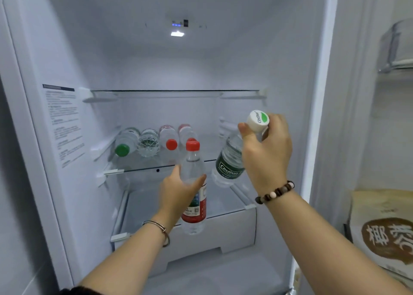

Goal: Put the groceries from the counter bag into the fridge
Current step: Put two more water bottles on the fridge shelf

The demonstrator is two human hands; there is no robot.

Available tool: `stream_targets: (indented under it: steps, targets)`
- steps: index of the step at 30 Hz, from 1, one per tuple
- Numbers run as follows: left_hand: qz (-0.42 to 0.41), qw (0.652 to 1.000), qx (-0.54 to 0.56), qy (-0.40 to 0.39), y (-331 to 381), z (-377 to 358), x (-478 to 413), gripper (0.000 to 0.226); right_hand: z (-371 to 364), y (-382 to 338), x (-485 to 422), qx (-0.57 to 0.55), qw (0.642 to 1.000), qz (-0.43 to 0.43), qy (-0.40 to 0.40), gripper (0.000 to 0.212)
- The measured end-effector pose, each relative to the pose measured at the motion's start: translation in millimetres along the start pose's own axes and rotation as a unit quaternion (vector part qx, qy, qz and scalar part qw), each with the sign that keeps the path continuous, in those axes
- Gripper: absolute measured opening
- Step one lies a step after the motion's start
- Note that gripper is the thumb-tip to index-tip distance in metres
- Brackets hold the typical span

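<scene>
Head view: a person is reaching both arms into an open white fridge [58, 48]. The left hand [176, 194] is wrapping fingers and thumb round the middle of a clear plastic water bottle with a red cap and a red-and-white label [193, 167], holding it upright in front of a glass shelf [134, 169]. The right hand [268, 154], higher and just to the right, is gripping the neck of a clear plastic bottle with a white cap and a dark green label [230, 160], which is hanging tilted over the shelf's front edge. Beyond the left hand, four clear water bottles [148, 142] are lying on their sides on that shelf: one with a green cap, one showing its base, and two with red caps. The job looks partly done, with these four stored and the two held bottles not yet set down. The counter bag is out of view, so what remains cannot be told. "Cestbon" is showing on the green label and on the white cap. The red label's print is too small to read, as is a sticker of fine text [63, 124] on the wall left of the left hand. Right of the right hand, a tan package [388, 234] is bearing brown characters, the first being 椰.
</scene>
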State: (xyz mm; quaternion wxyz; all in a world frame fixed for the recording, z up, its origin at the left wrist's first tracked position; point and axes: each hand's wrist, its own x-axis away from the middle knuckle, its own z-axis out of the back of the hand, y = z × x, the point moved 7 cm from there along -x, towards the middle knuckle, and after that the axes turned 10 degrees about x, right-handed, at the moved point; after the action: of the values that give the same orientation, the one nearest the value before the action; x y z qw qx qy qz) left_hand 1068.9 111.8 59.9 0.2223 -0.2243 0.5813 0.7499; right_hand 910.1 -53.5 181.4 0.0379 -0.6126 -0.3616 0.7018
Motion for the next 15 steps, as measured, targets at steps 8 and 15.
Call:
stream_targets:
  steps: [8, 15]
  targets:
    - [-0.034, 0.998, -0.05, -0.007, 2.9, -8.1, 2.0, 0.053, 1.5, -17.0, -9.5, -0.059, 0.991, 0.11, 0.048, 0.018]
    - [-0.028, 0.998, -0.061, -0.004, -5.0, -8.2, 2.0, 0.072, -27.9, 3.2, -17.7, 0.001, 0.986, 0.168, 0.013, 0.023]
